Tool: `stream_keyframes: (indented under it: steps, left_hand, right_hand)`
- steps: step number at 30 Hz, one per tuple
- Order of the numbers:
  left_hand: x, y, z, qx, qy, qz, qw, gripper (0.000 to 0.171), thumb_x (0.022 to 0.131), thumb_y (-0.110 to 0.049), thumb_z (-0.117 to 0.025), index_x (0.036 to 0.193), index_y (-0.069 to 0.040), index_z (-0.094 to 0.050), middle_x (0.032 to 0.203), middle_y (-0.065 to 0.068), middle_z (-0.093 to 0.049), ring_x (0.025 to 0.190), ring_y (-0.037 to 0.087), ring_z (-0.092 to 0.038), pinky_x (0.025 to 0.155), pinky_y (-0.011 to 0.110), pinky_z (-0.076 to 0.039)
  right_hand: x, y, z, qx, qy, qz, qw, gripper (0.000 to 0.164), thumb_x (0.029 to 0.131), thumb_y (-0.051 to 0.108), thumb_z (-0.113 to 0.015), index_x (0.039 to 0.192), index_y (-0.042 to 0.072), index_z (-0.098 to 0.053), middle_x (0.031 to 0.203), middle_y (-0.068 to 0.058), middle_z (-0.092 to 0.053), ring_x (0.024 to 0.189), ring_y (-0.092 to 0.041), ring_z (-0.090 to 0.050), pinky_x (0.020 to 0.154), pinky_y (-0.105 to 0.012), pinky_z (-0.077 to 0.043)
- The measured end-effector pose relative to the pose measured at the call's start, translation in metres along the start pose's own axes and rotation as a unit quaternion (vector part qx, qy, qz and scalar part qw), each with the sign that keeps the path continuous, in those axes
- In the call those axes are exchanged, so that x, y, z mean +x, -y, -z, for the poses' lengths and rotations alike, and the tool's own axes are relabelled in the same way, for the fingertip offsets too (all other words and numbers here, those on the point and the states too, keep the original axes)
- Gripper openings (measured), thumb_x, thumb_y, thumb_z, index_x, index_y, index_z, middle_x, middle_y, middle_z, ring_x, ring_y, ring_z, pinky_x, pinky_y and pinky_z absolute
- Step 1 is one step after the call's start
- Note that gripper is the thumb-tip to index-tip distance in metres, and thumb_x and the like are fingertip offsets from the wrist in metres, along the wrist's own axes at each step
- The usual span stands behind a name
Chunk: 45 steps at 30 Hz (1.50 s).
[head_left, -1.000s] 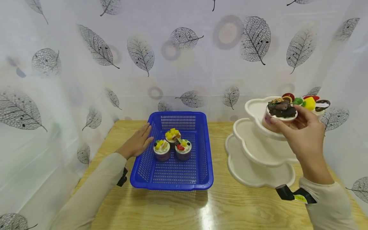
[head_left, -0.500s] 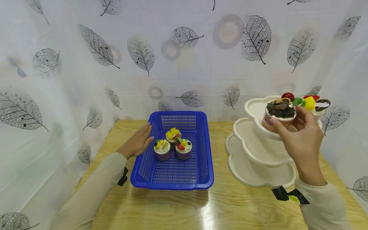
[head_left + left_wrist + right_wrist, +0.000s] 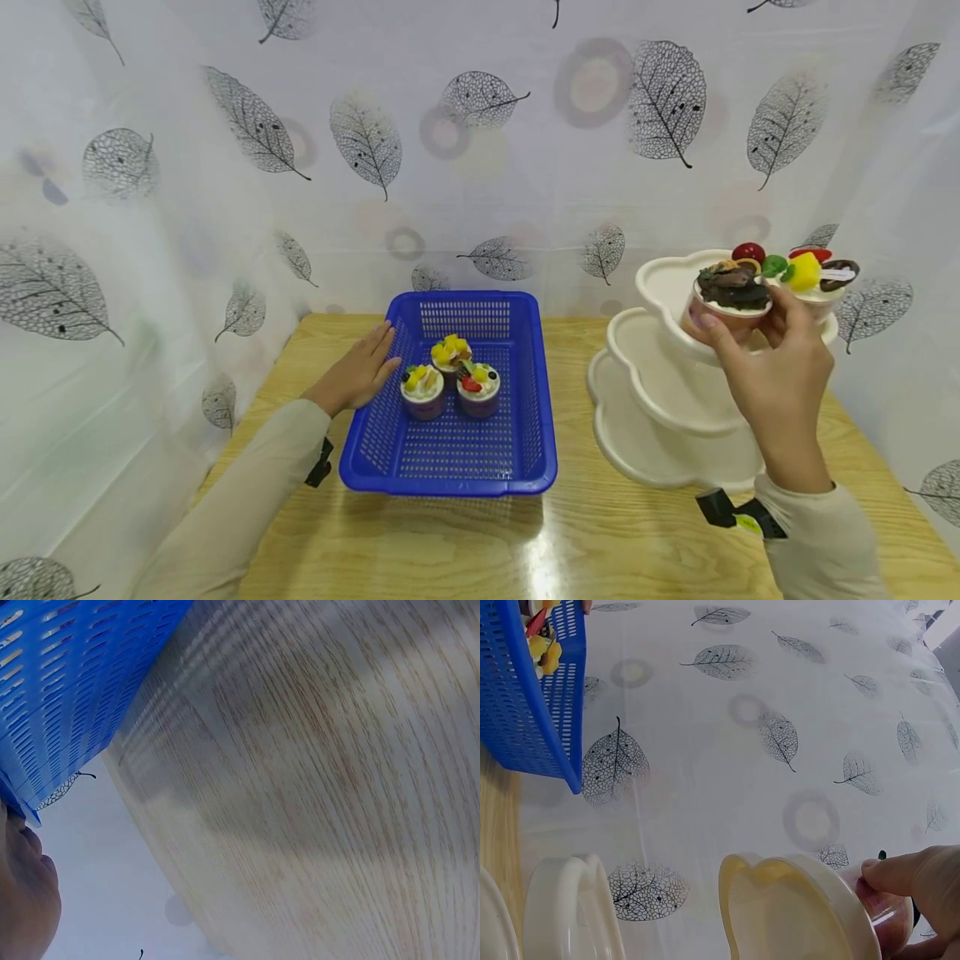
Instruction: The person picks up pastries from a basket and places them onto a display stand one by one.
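Bright, diffuse light, white glare on table [image 3: 600, 542], soft shadows

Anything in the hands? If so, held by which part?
Right hand: the dark-topped dessert cup, held by its side wall below the rim. Left hand: nothing held; outstretched at the left rim of the blue basket.

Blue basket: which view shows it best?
Head: the blue basket shows nearly whole, only a bit of its side behind the left hand. Left wrist catches part of its perforated side; right wrist, a portion cut off at the edge.
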State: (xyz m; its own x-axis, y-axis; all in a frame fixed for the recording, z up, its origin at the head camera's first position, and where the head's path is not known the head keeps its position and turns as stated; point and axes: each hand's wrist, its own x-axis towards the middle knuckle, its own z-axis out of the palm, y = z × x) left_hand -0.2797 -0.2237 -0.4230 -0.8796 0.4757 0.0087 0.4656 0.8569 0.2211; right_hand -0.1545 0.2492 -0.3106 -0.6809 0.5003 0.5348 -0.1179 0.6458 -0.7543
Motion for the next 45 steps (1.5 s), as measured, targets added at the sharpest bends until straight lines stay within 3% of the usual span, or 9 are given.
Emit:
stream_keyframes:
  steps: [7,12,17,27,29,34,37,41,45]
  left_hand:
    - [-0.001,0.0,0.001,0.004,0.001,0.003,1.0,0.062,0.106,-0.034,-0.026,0.15,0.008,-0.012,0.158,0.023,-0.007,0.145,0.04,-0.008,0.116,0.056,-0.014]
    - [-0.001,-0.001,0.001,0.003,0.002,0.001,1.0,0.062,0.106,-0.033,-0.026,0.15,0.009,-0.012,0.158,0.023,-0.007,0.145,0.04,-0.007,0.115,0.056,-0.014]
    - [-0.001,-0.001,0.001,0.002,0.002,0.002,1.0,0.062,0.106,-0.033,-0.026,0.15,0.008,-0.012,0.158,0.023,-0.007,0.145,0.04,-0.007,0.116,0.056,-0.014]
    - [-0.002,-0.001,0.001,0.0,0.005,0.004,1.0,0.062,0.106,-0.034,-0.024,0.15,0.008,-0.012,0.158,0.023,-0.007,0.145,0.041,-0.007,0.116,0.056,-0.012]
    - [-0.002,-0.001,0.001,-0.001,0.004,0.003,1.0,0.062,0.106,-0.034,-0.024,0.15,0.008,-0.013,0.158,0.023,-0.007,0.145,0.041,-0.007,0.116,0.056,-0.012]
    - [-0.001,0.0,0.001,0.001,0.005,0.005,1.0,0.061,0.106,-0.034,-0.023,0.151,0.007,-0.011,0.159,0.022,-0.006,0.145,0.039,-0.006,0.116,0.056,-0.013]
    - [-0.001,0.0,0.001,0.0,0.005,0.006,1.0,0.061,0.106,-0.034,-0.023,0.151,0.007,-0.011,0.159,0.022,-0.006,0.146,0.039,-0.006,0.116,0.056,-0.013]
    - [-0.001,-0.001,0.001,-0.002,0.006,0.005,1.0,0.061,0.106,-0.033,-0.024,0.151,0.007,-0.011,0.159,0.023,-0.006,0.145,0.04,-0.007,0.116,0.056,-0.013]
    - [-0.001,-0.001,0.002,-0.003,0.013,0.009,0.9999,0.062,0.106,-0.034,-0.023,0.151,0.006,-0.009,0.159,0.022,-0.005,0.146,0.039,-0.005,0.116,0.055,-0.011]
  right_hand:
    - [-0.001,-0.003,-0.003,-0.018,-0.027,0.05,0.998,0.069,0.072,0.019,-0.086,0.133,0.005,-0.057,0.12,-0.016,-0.06,0.094,0.008,-0.05,0.087,-0.007,-0.045]
    - [-0.001,-0.002,-0.003,-0.023,-0.033,0.055,0.998,0.069,0.071,0.019,-0.086,0.132,0.004,-0.057,0.118,-0.017,-0.058,0.091,0.011,-0.046,0.085,-0.005,-0.044]
    - [-0.003,0.0,-0.002,-0.024,-0.029,0.053,0.998,0.068,0.073,0.019,-0.085,0.132,0.003,-0.057,0.116,-0.017,-0.057,0.092,0.009,-0.046,0.087,-0.006,-0.044]
    - [-0.001,0.002,0.002,-0.021,-0.008,0.048,0.999,0.066,0.078,0.019,-0.081,0.136,0.004,-0.053,0.127,-0.017,-0.059,0.104,-0.007,-0.057,0.094,-0.014,-0.045]
    - [0.0,0.003,0.003,-0.03,-0.003,0.046,0.998,0.066,0.078,0.02,-0.08,0.136,0.005,-0.053,0.127,-0.017,-0.06,0.104,-0.005,-0.058,0.095,-0.014,-0.045]
    - [-0.002,0.009,0.009,-0.043,-0.004,0.037,0.998,0.063,0.078,0.024,-0.08,0.134,0.007,-0.056,0.121,-0.017,-0.064,0.095,0.016,-0.051,0.094,-0.01,-0.041]
    - [-0.004,0.016,0.013,-0.029,-0.019,0.04,0.999,0.061,0.078,0.021,-0.081,0.132,0.007,-0.058,0.118,-0.017,-0.065,0.099,0.012,-0.055,0.096,-0.013,-0.041]
    - [-0.006,0.028,0.017,0.009,-0.032,0.062,0.998,0.062,0.077,0.016,-0.08,0.134,0.01,-0.057,0.124,-0.014,-0.062,0.115,-0.01,-0.06,0.099,-0.02,-0.044]
    - [-0.007,0.039,0.017,0.046,-0.042,0.091,0.994,0.063,0.076,0.012,-0.081,0.134,0.014,-0.057,0.127,-0.013,-0.061,0.116,-0.008,-0.059,0.099,-0.021,-0.045]
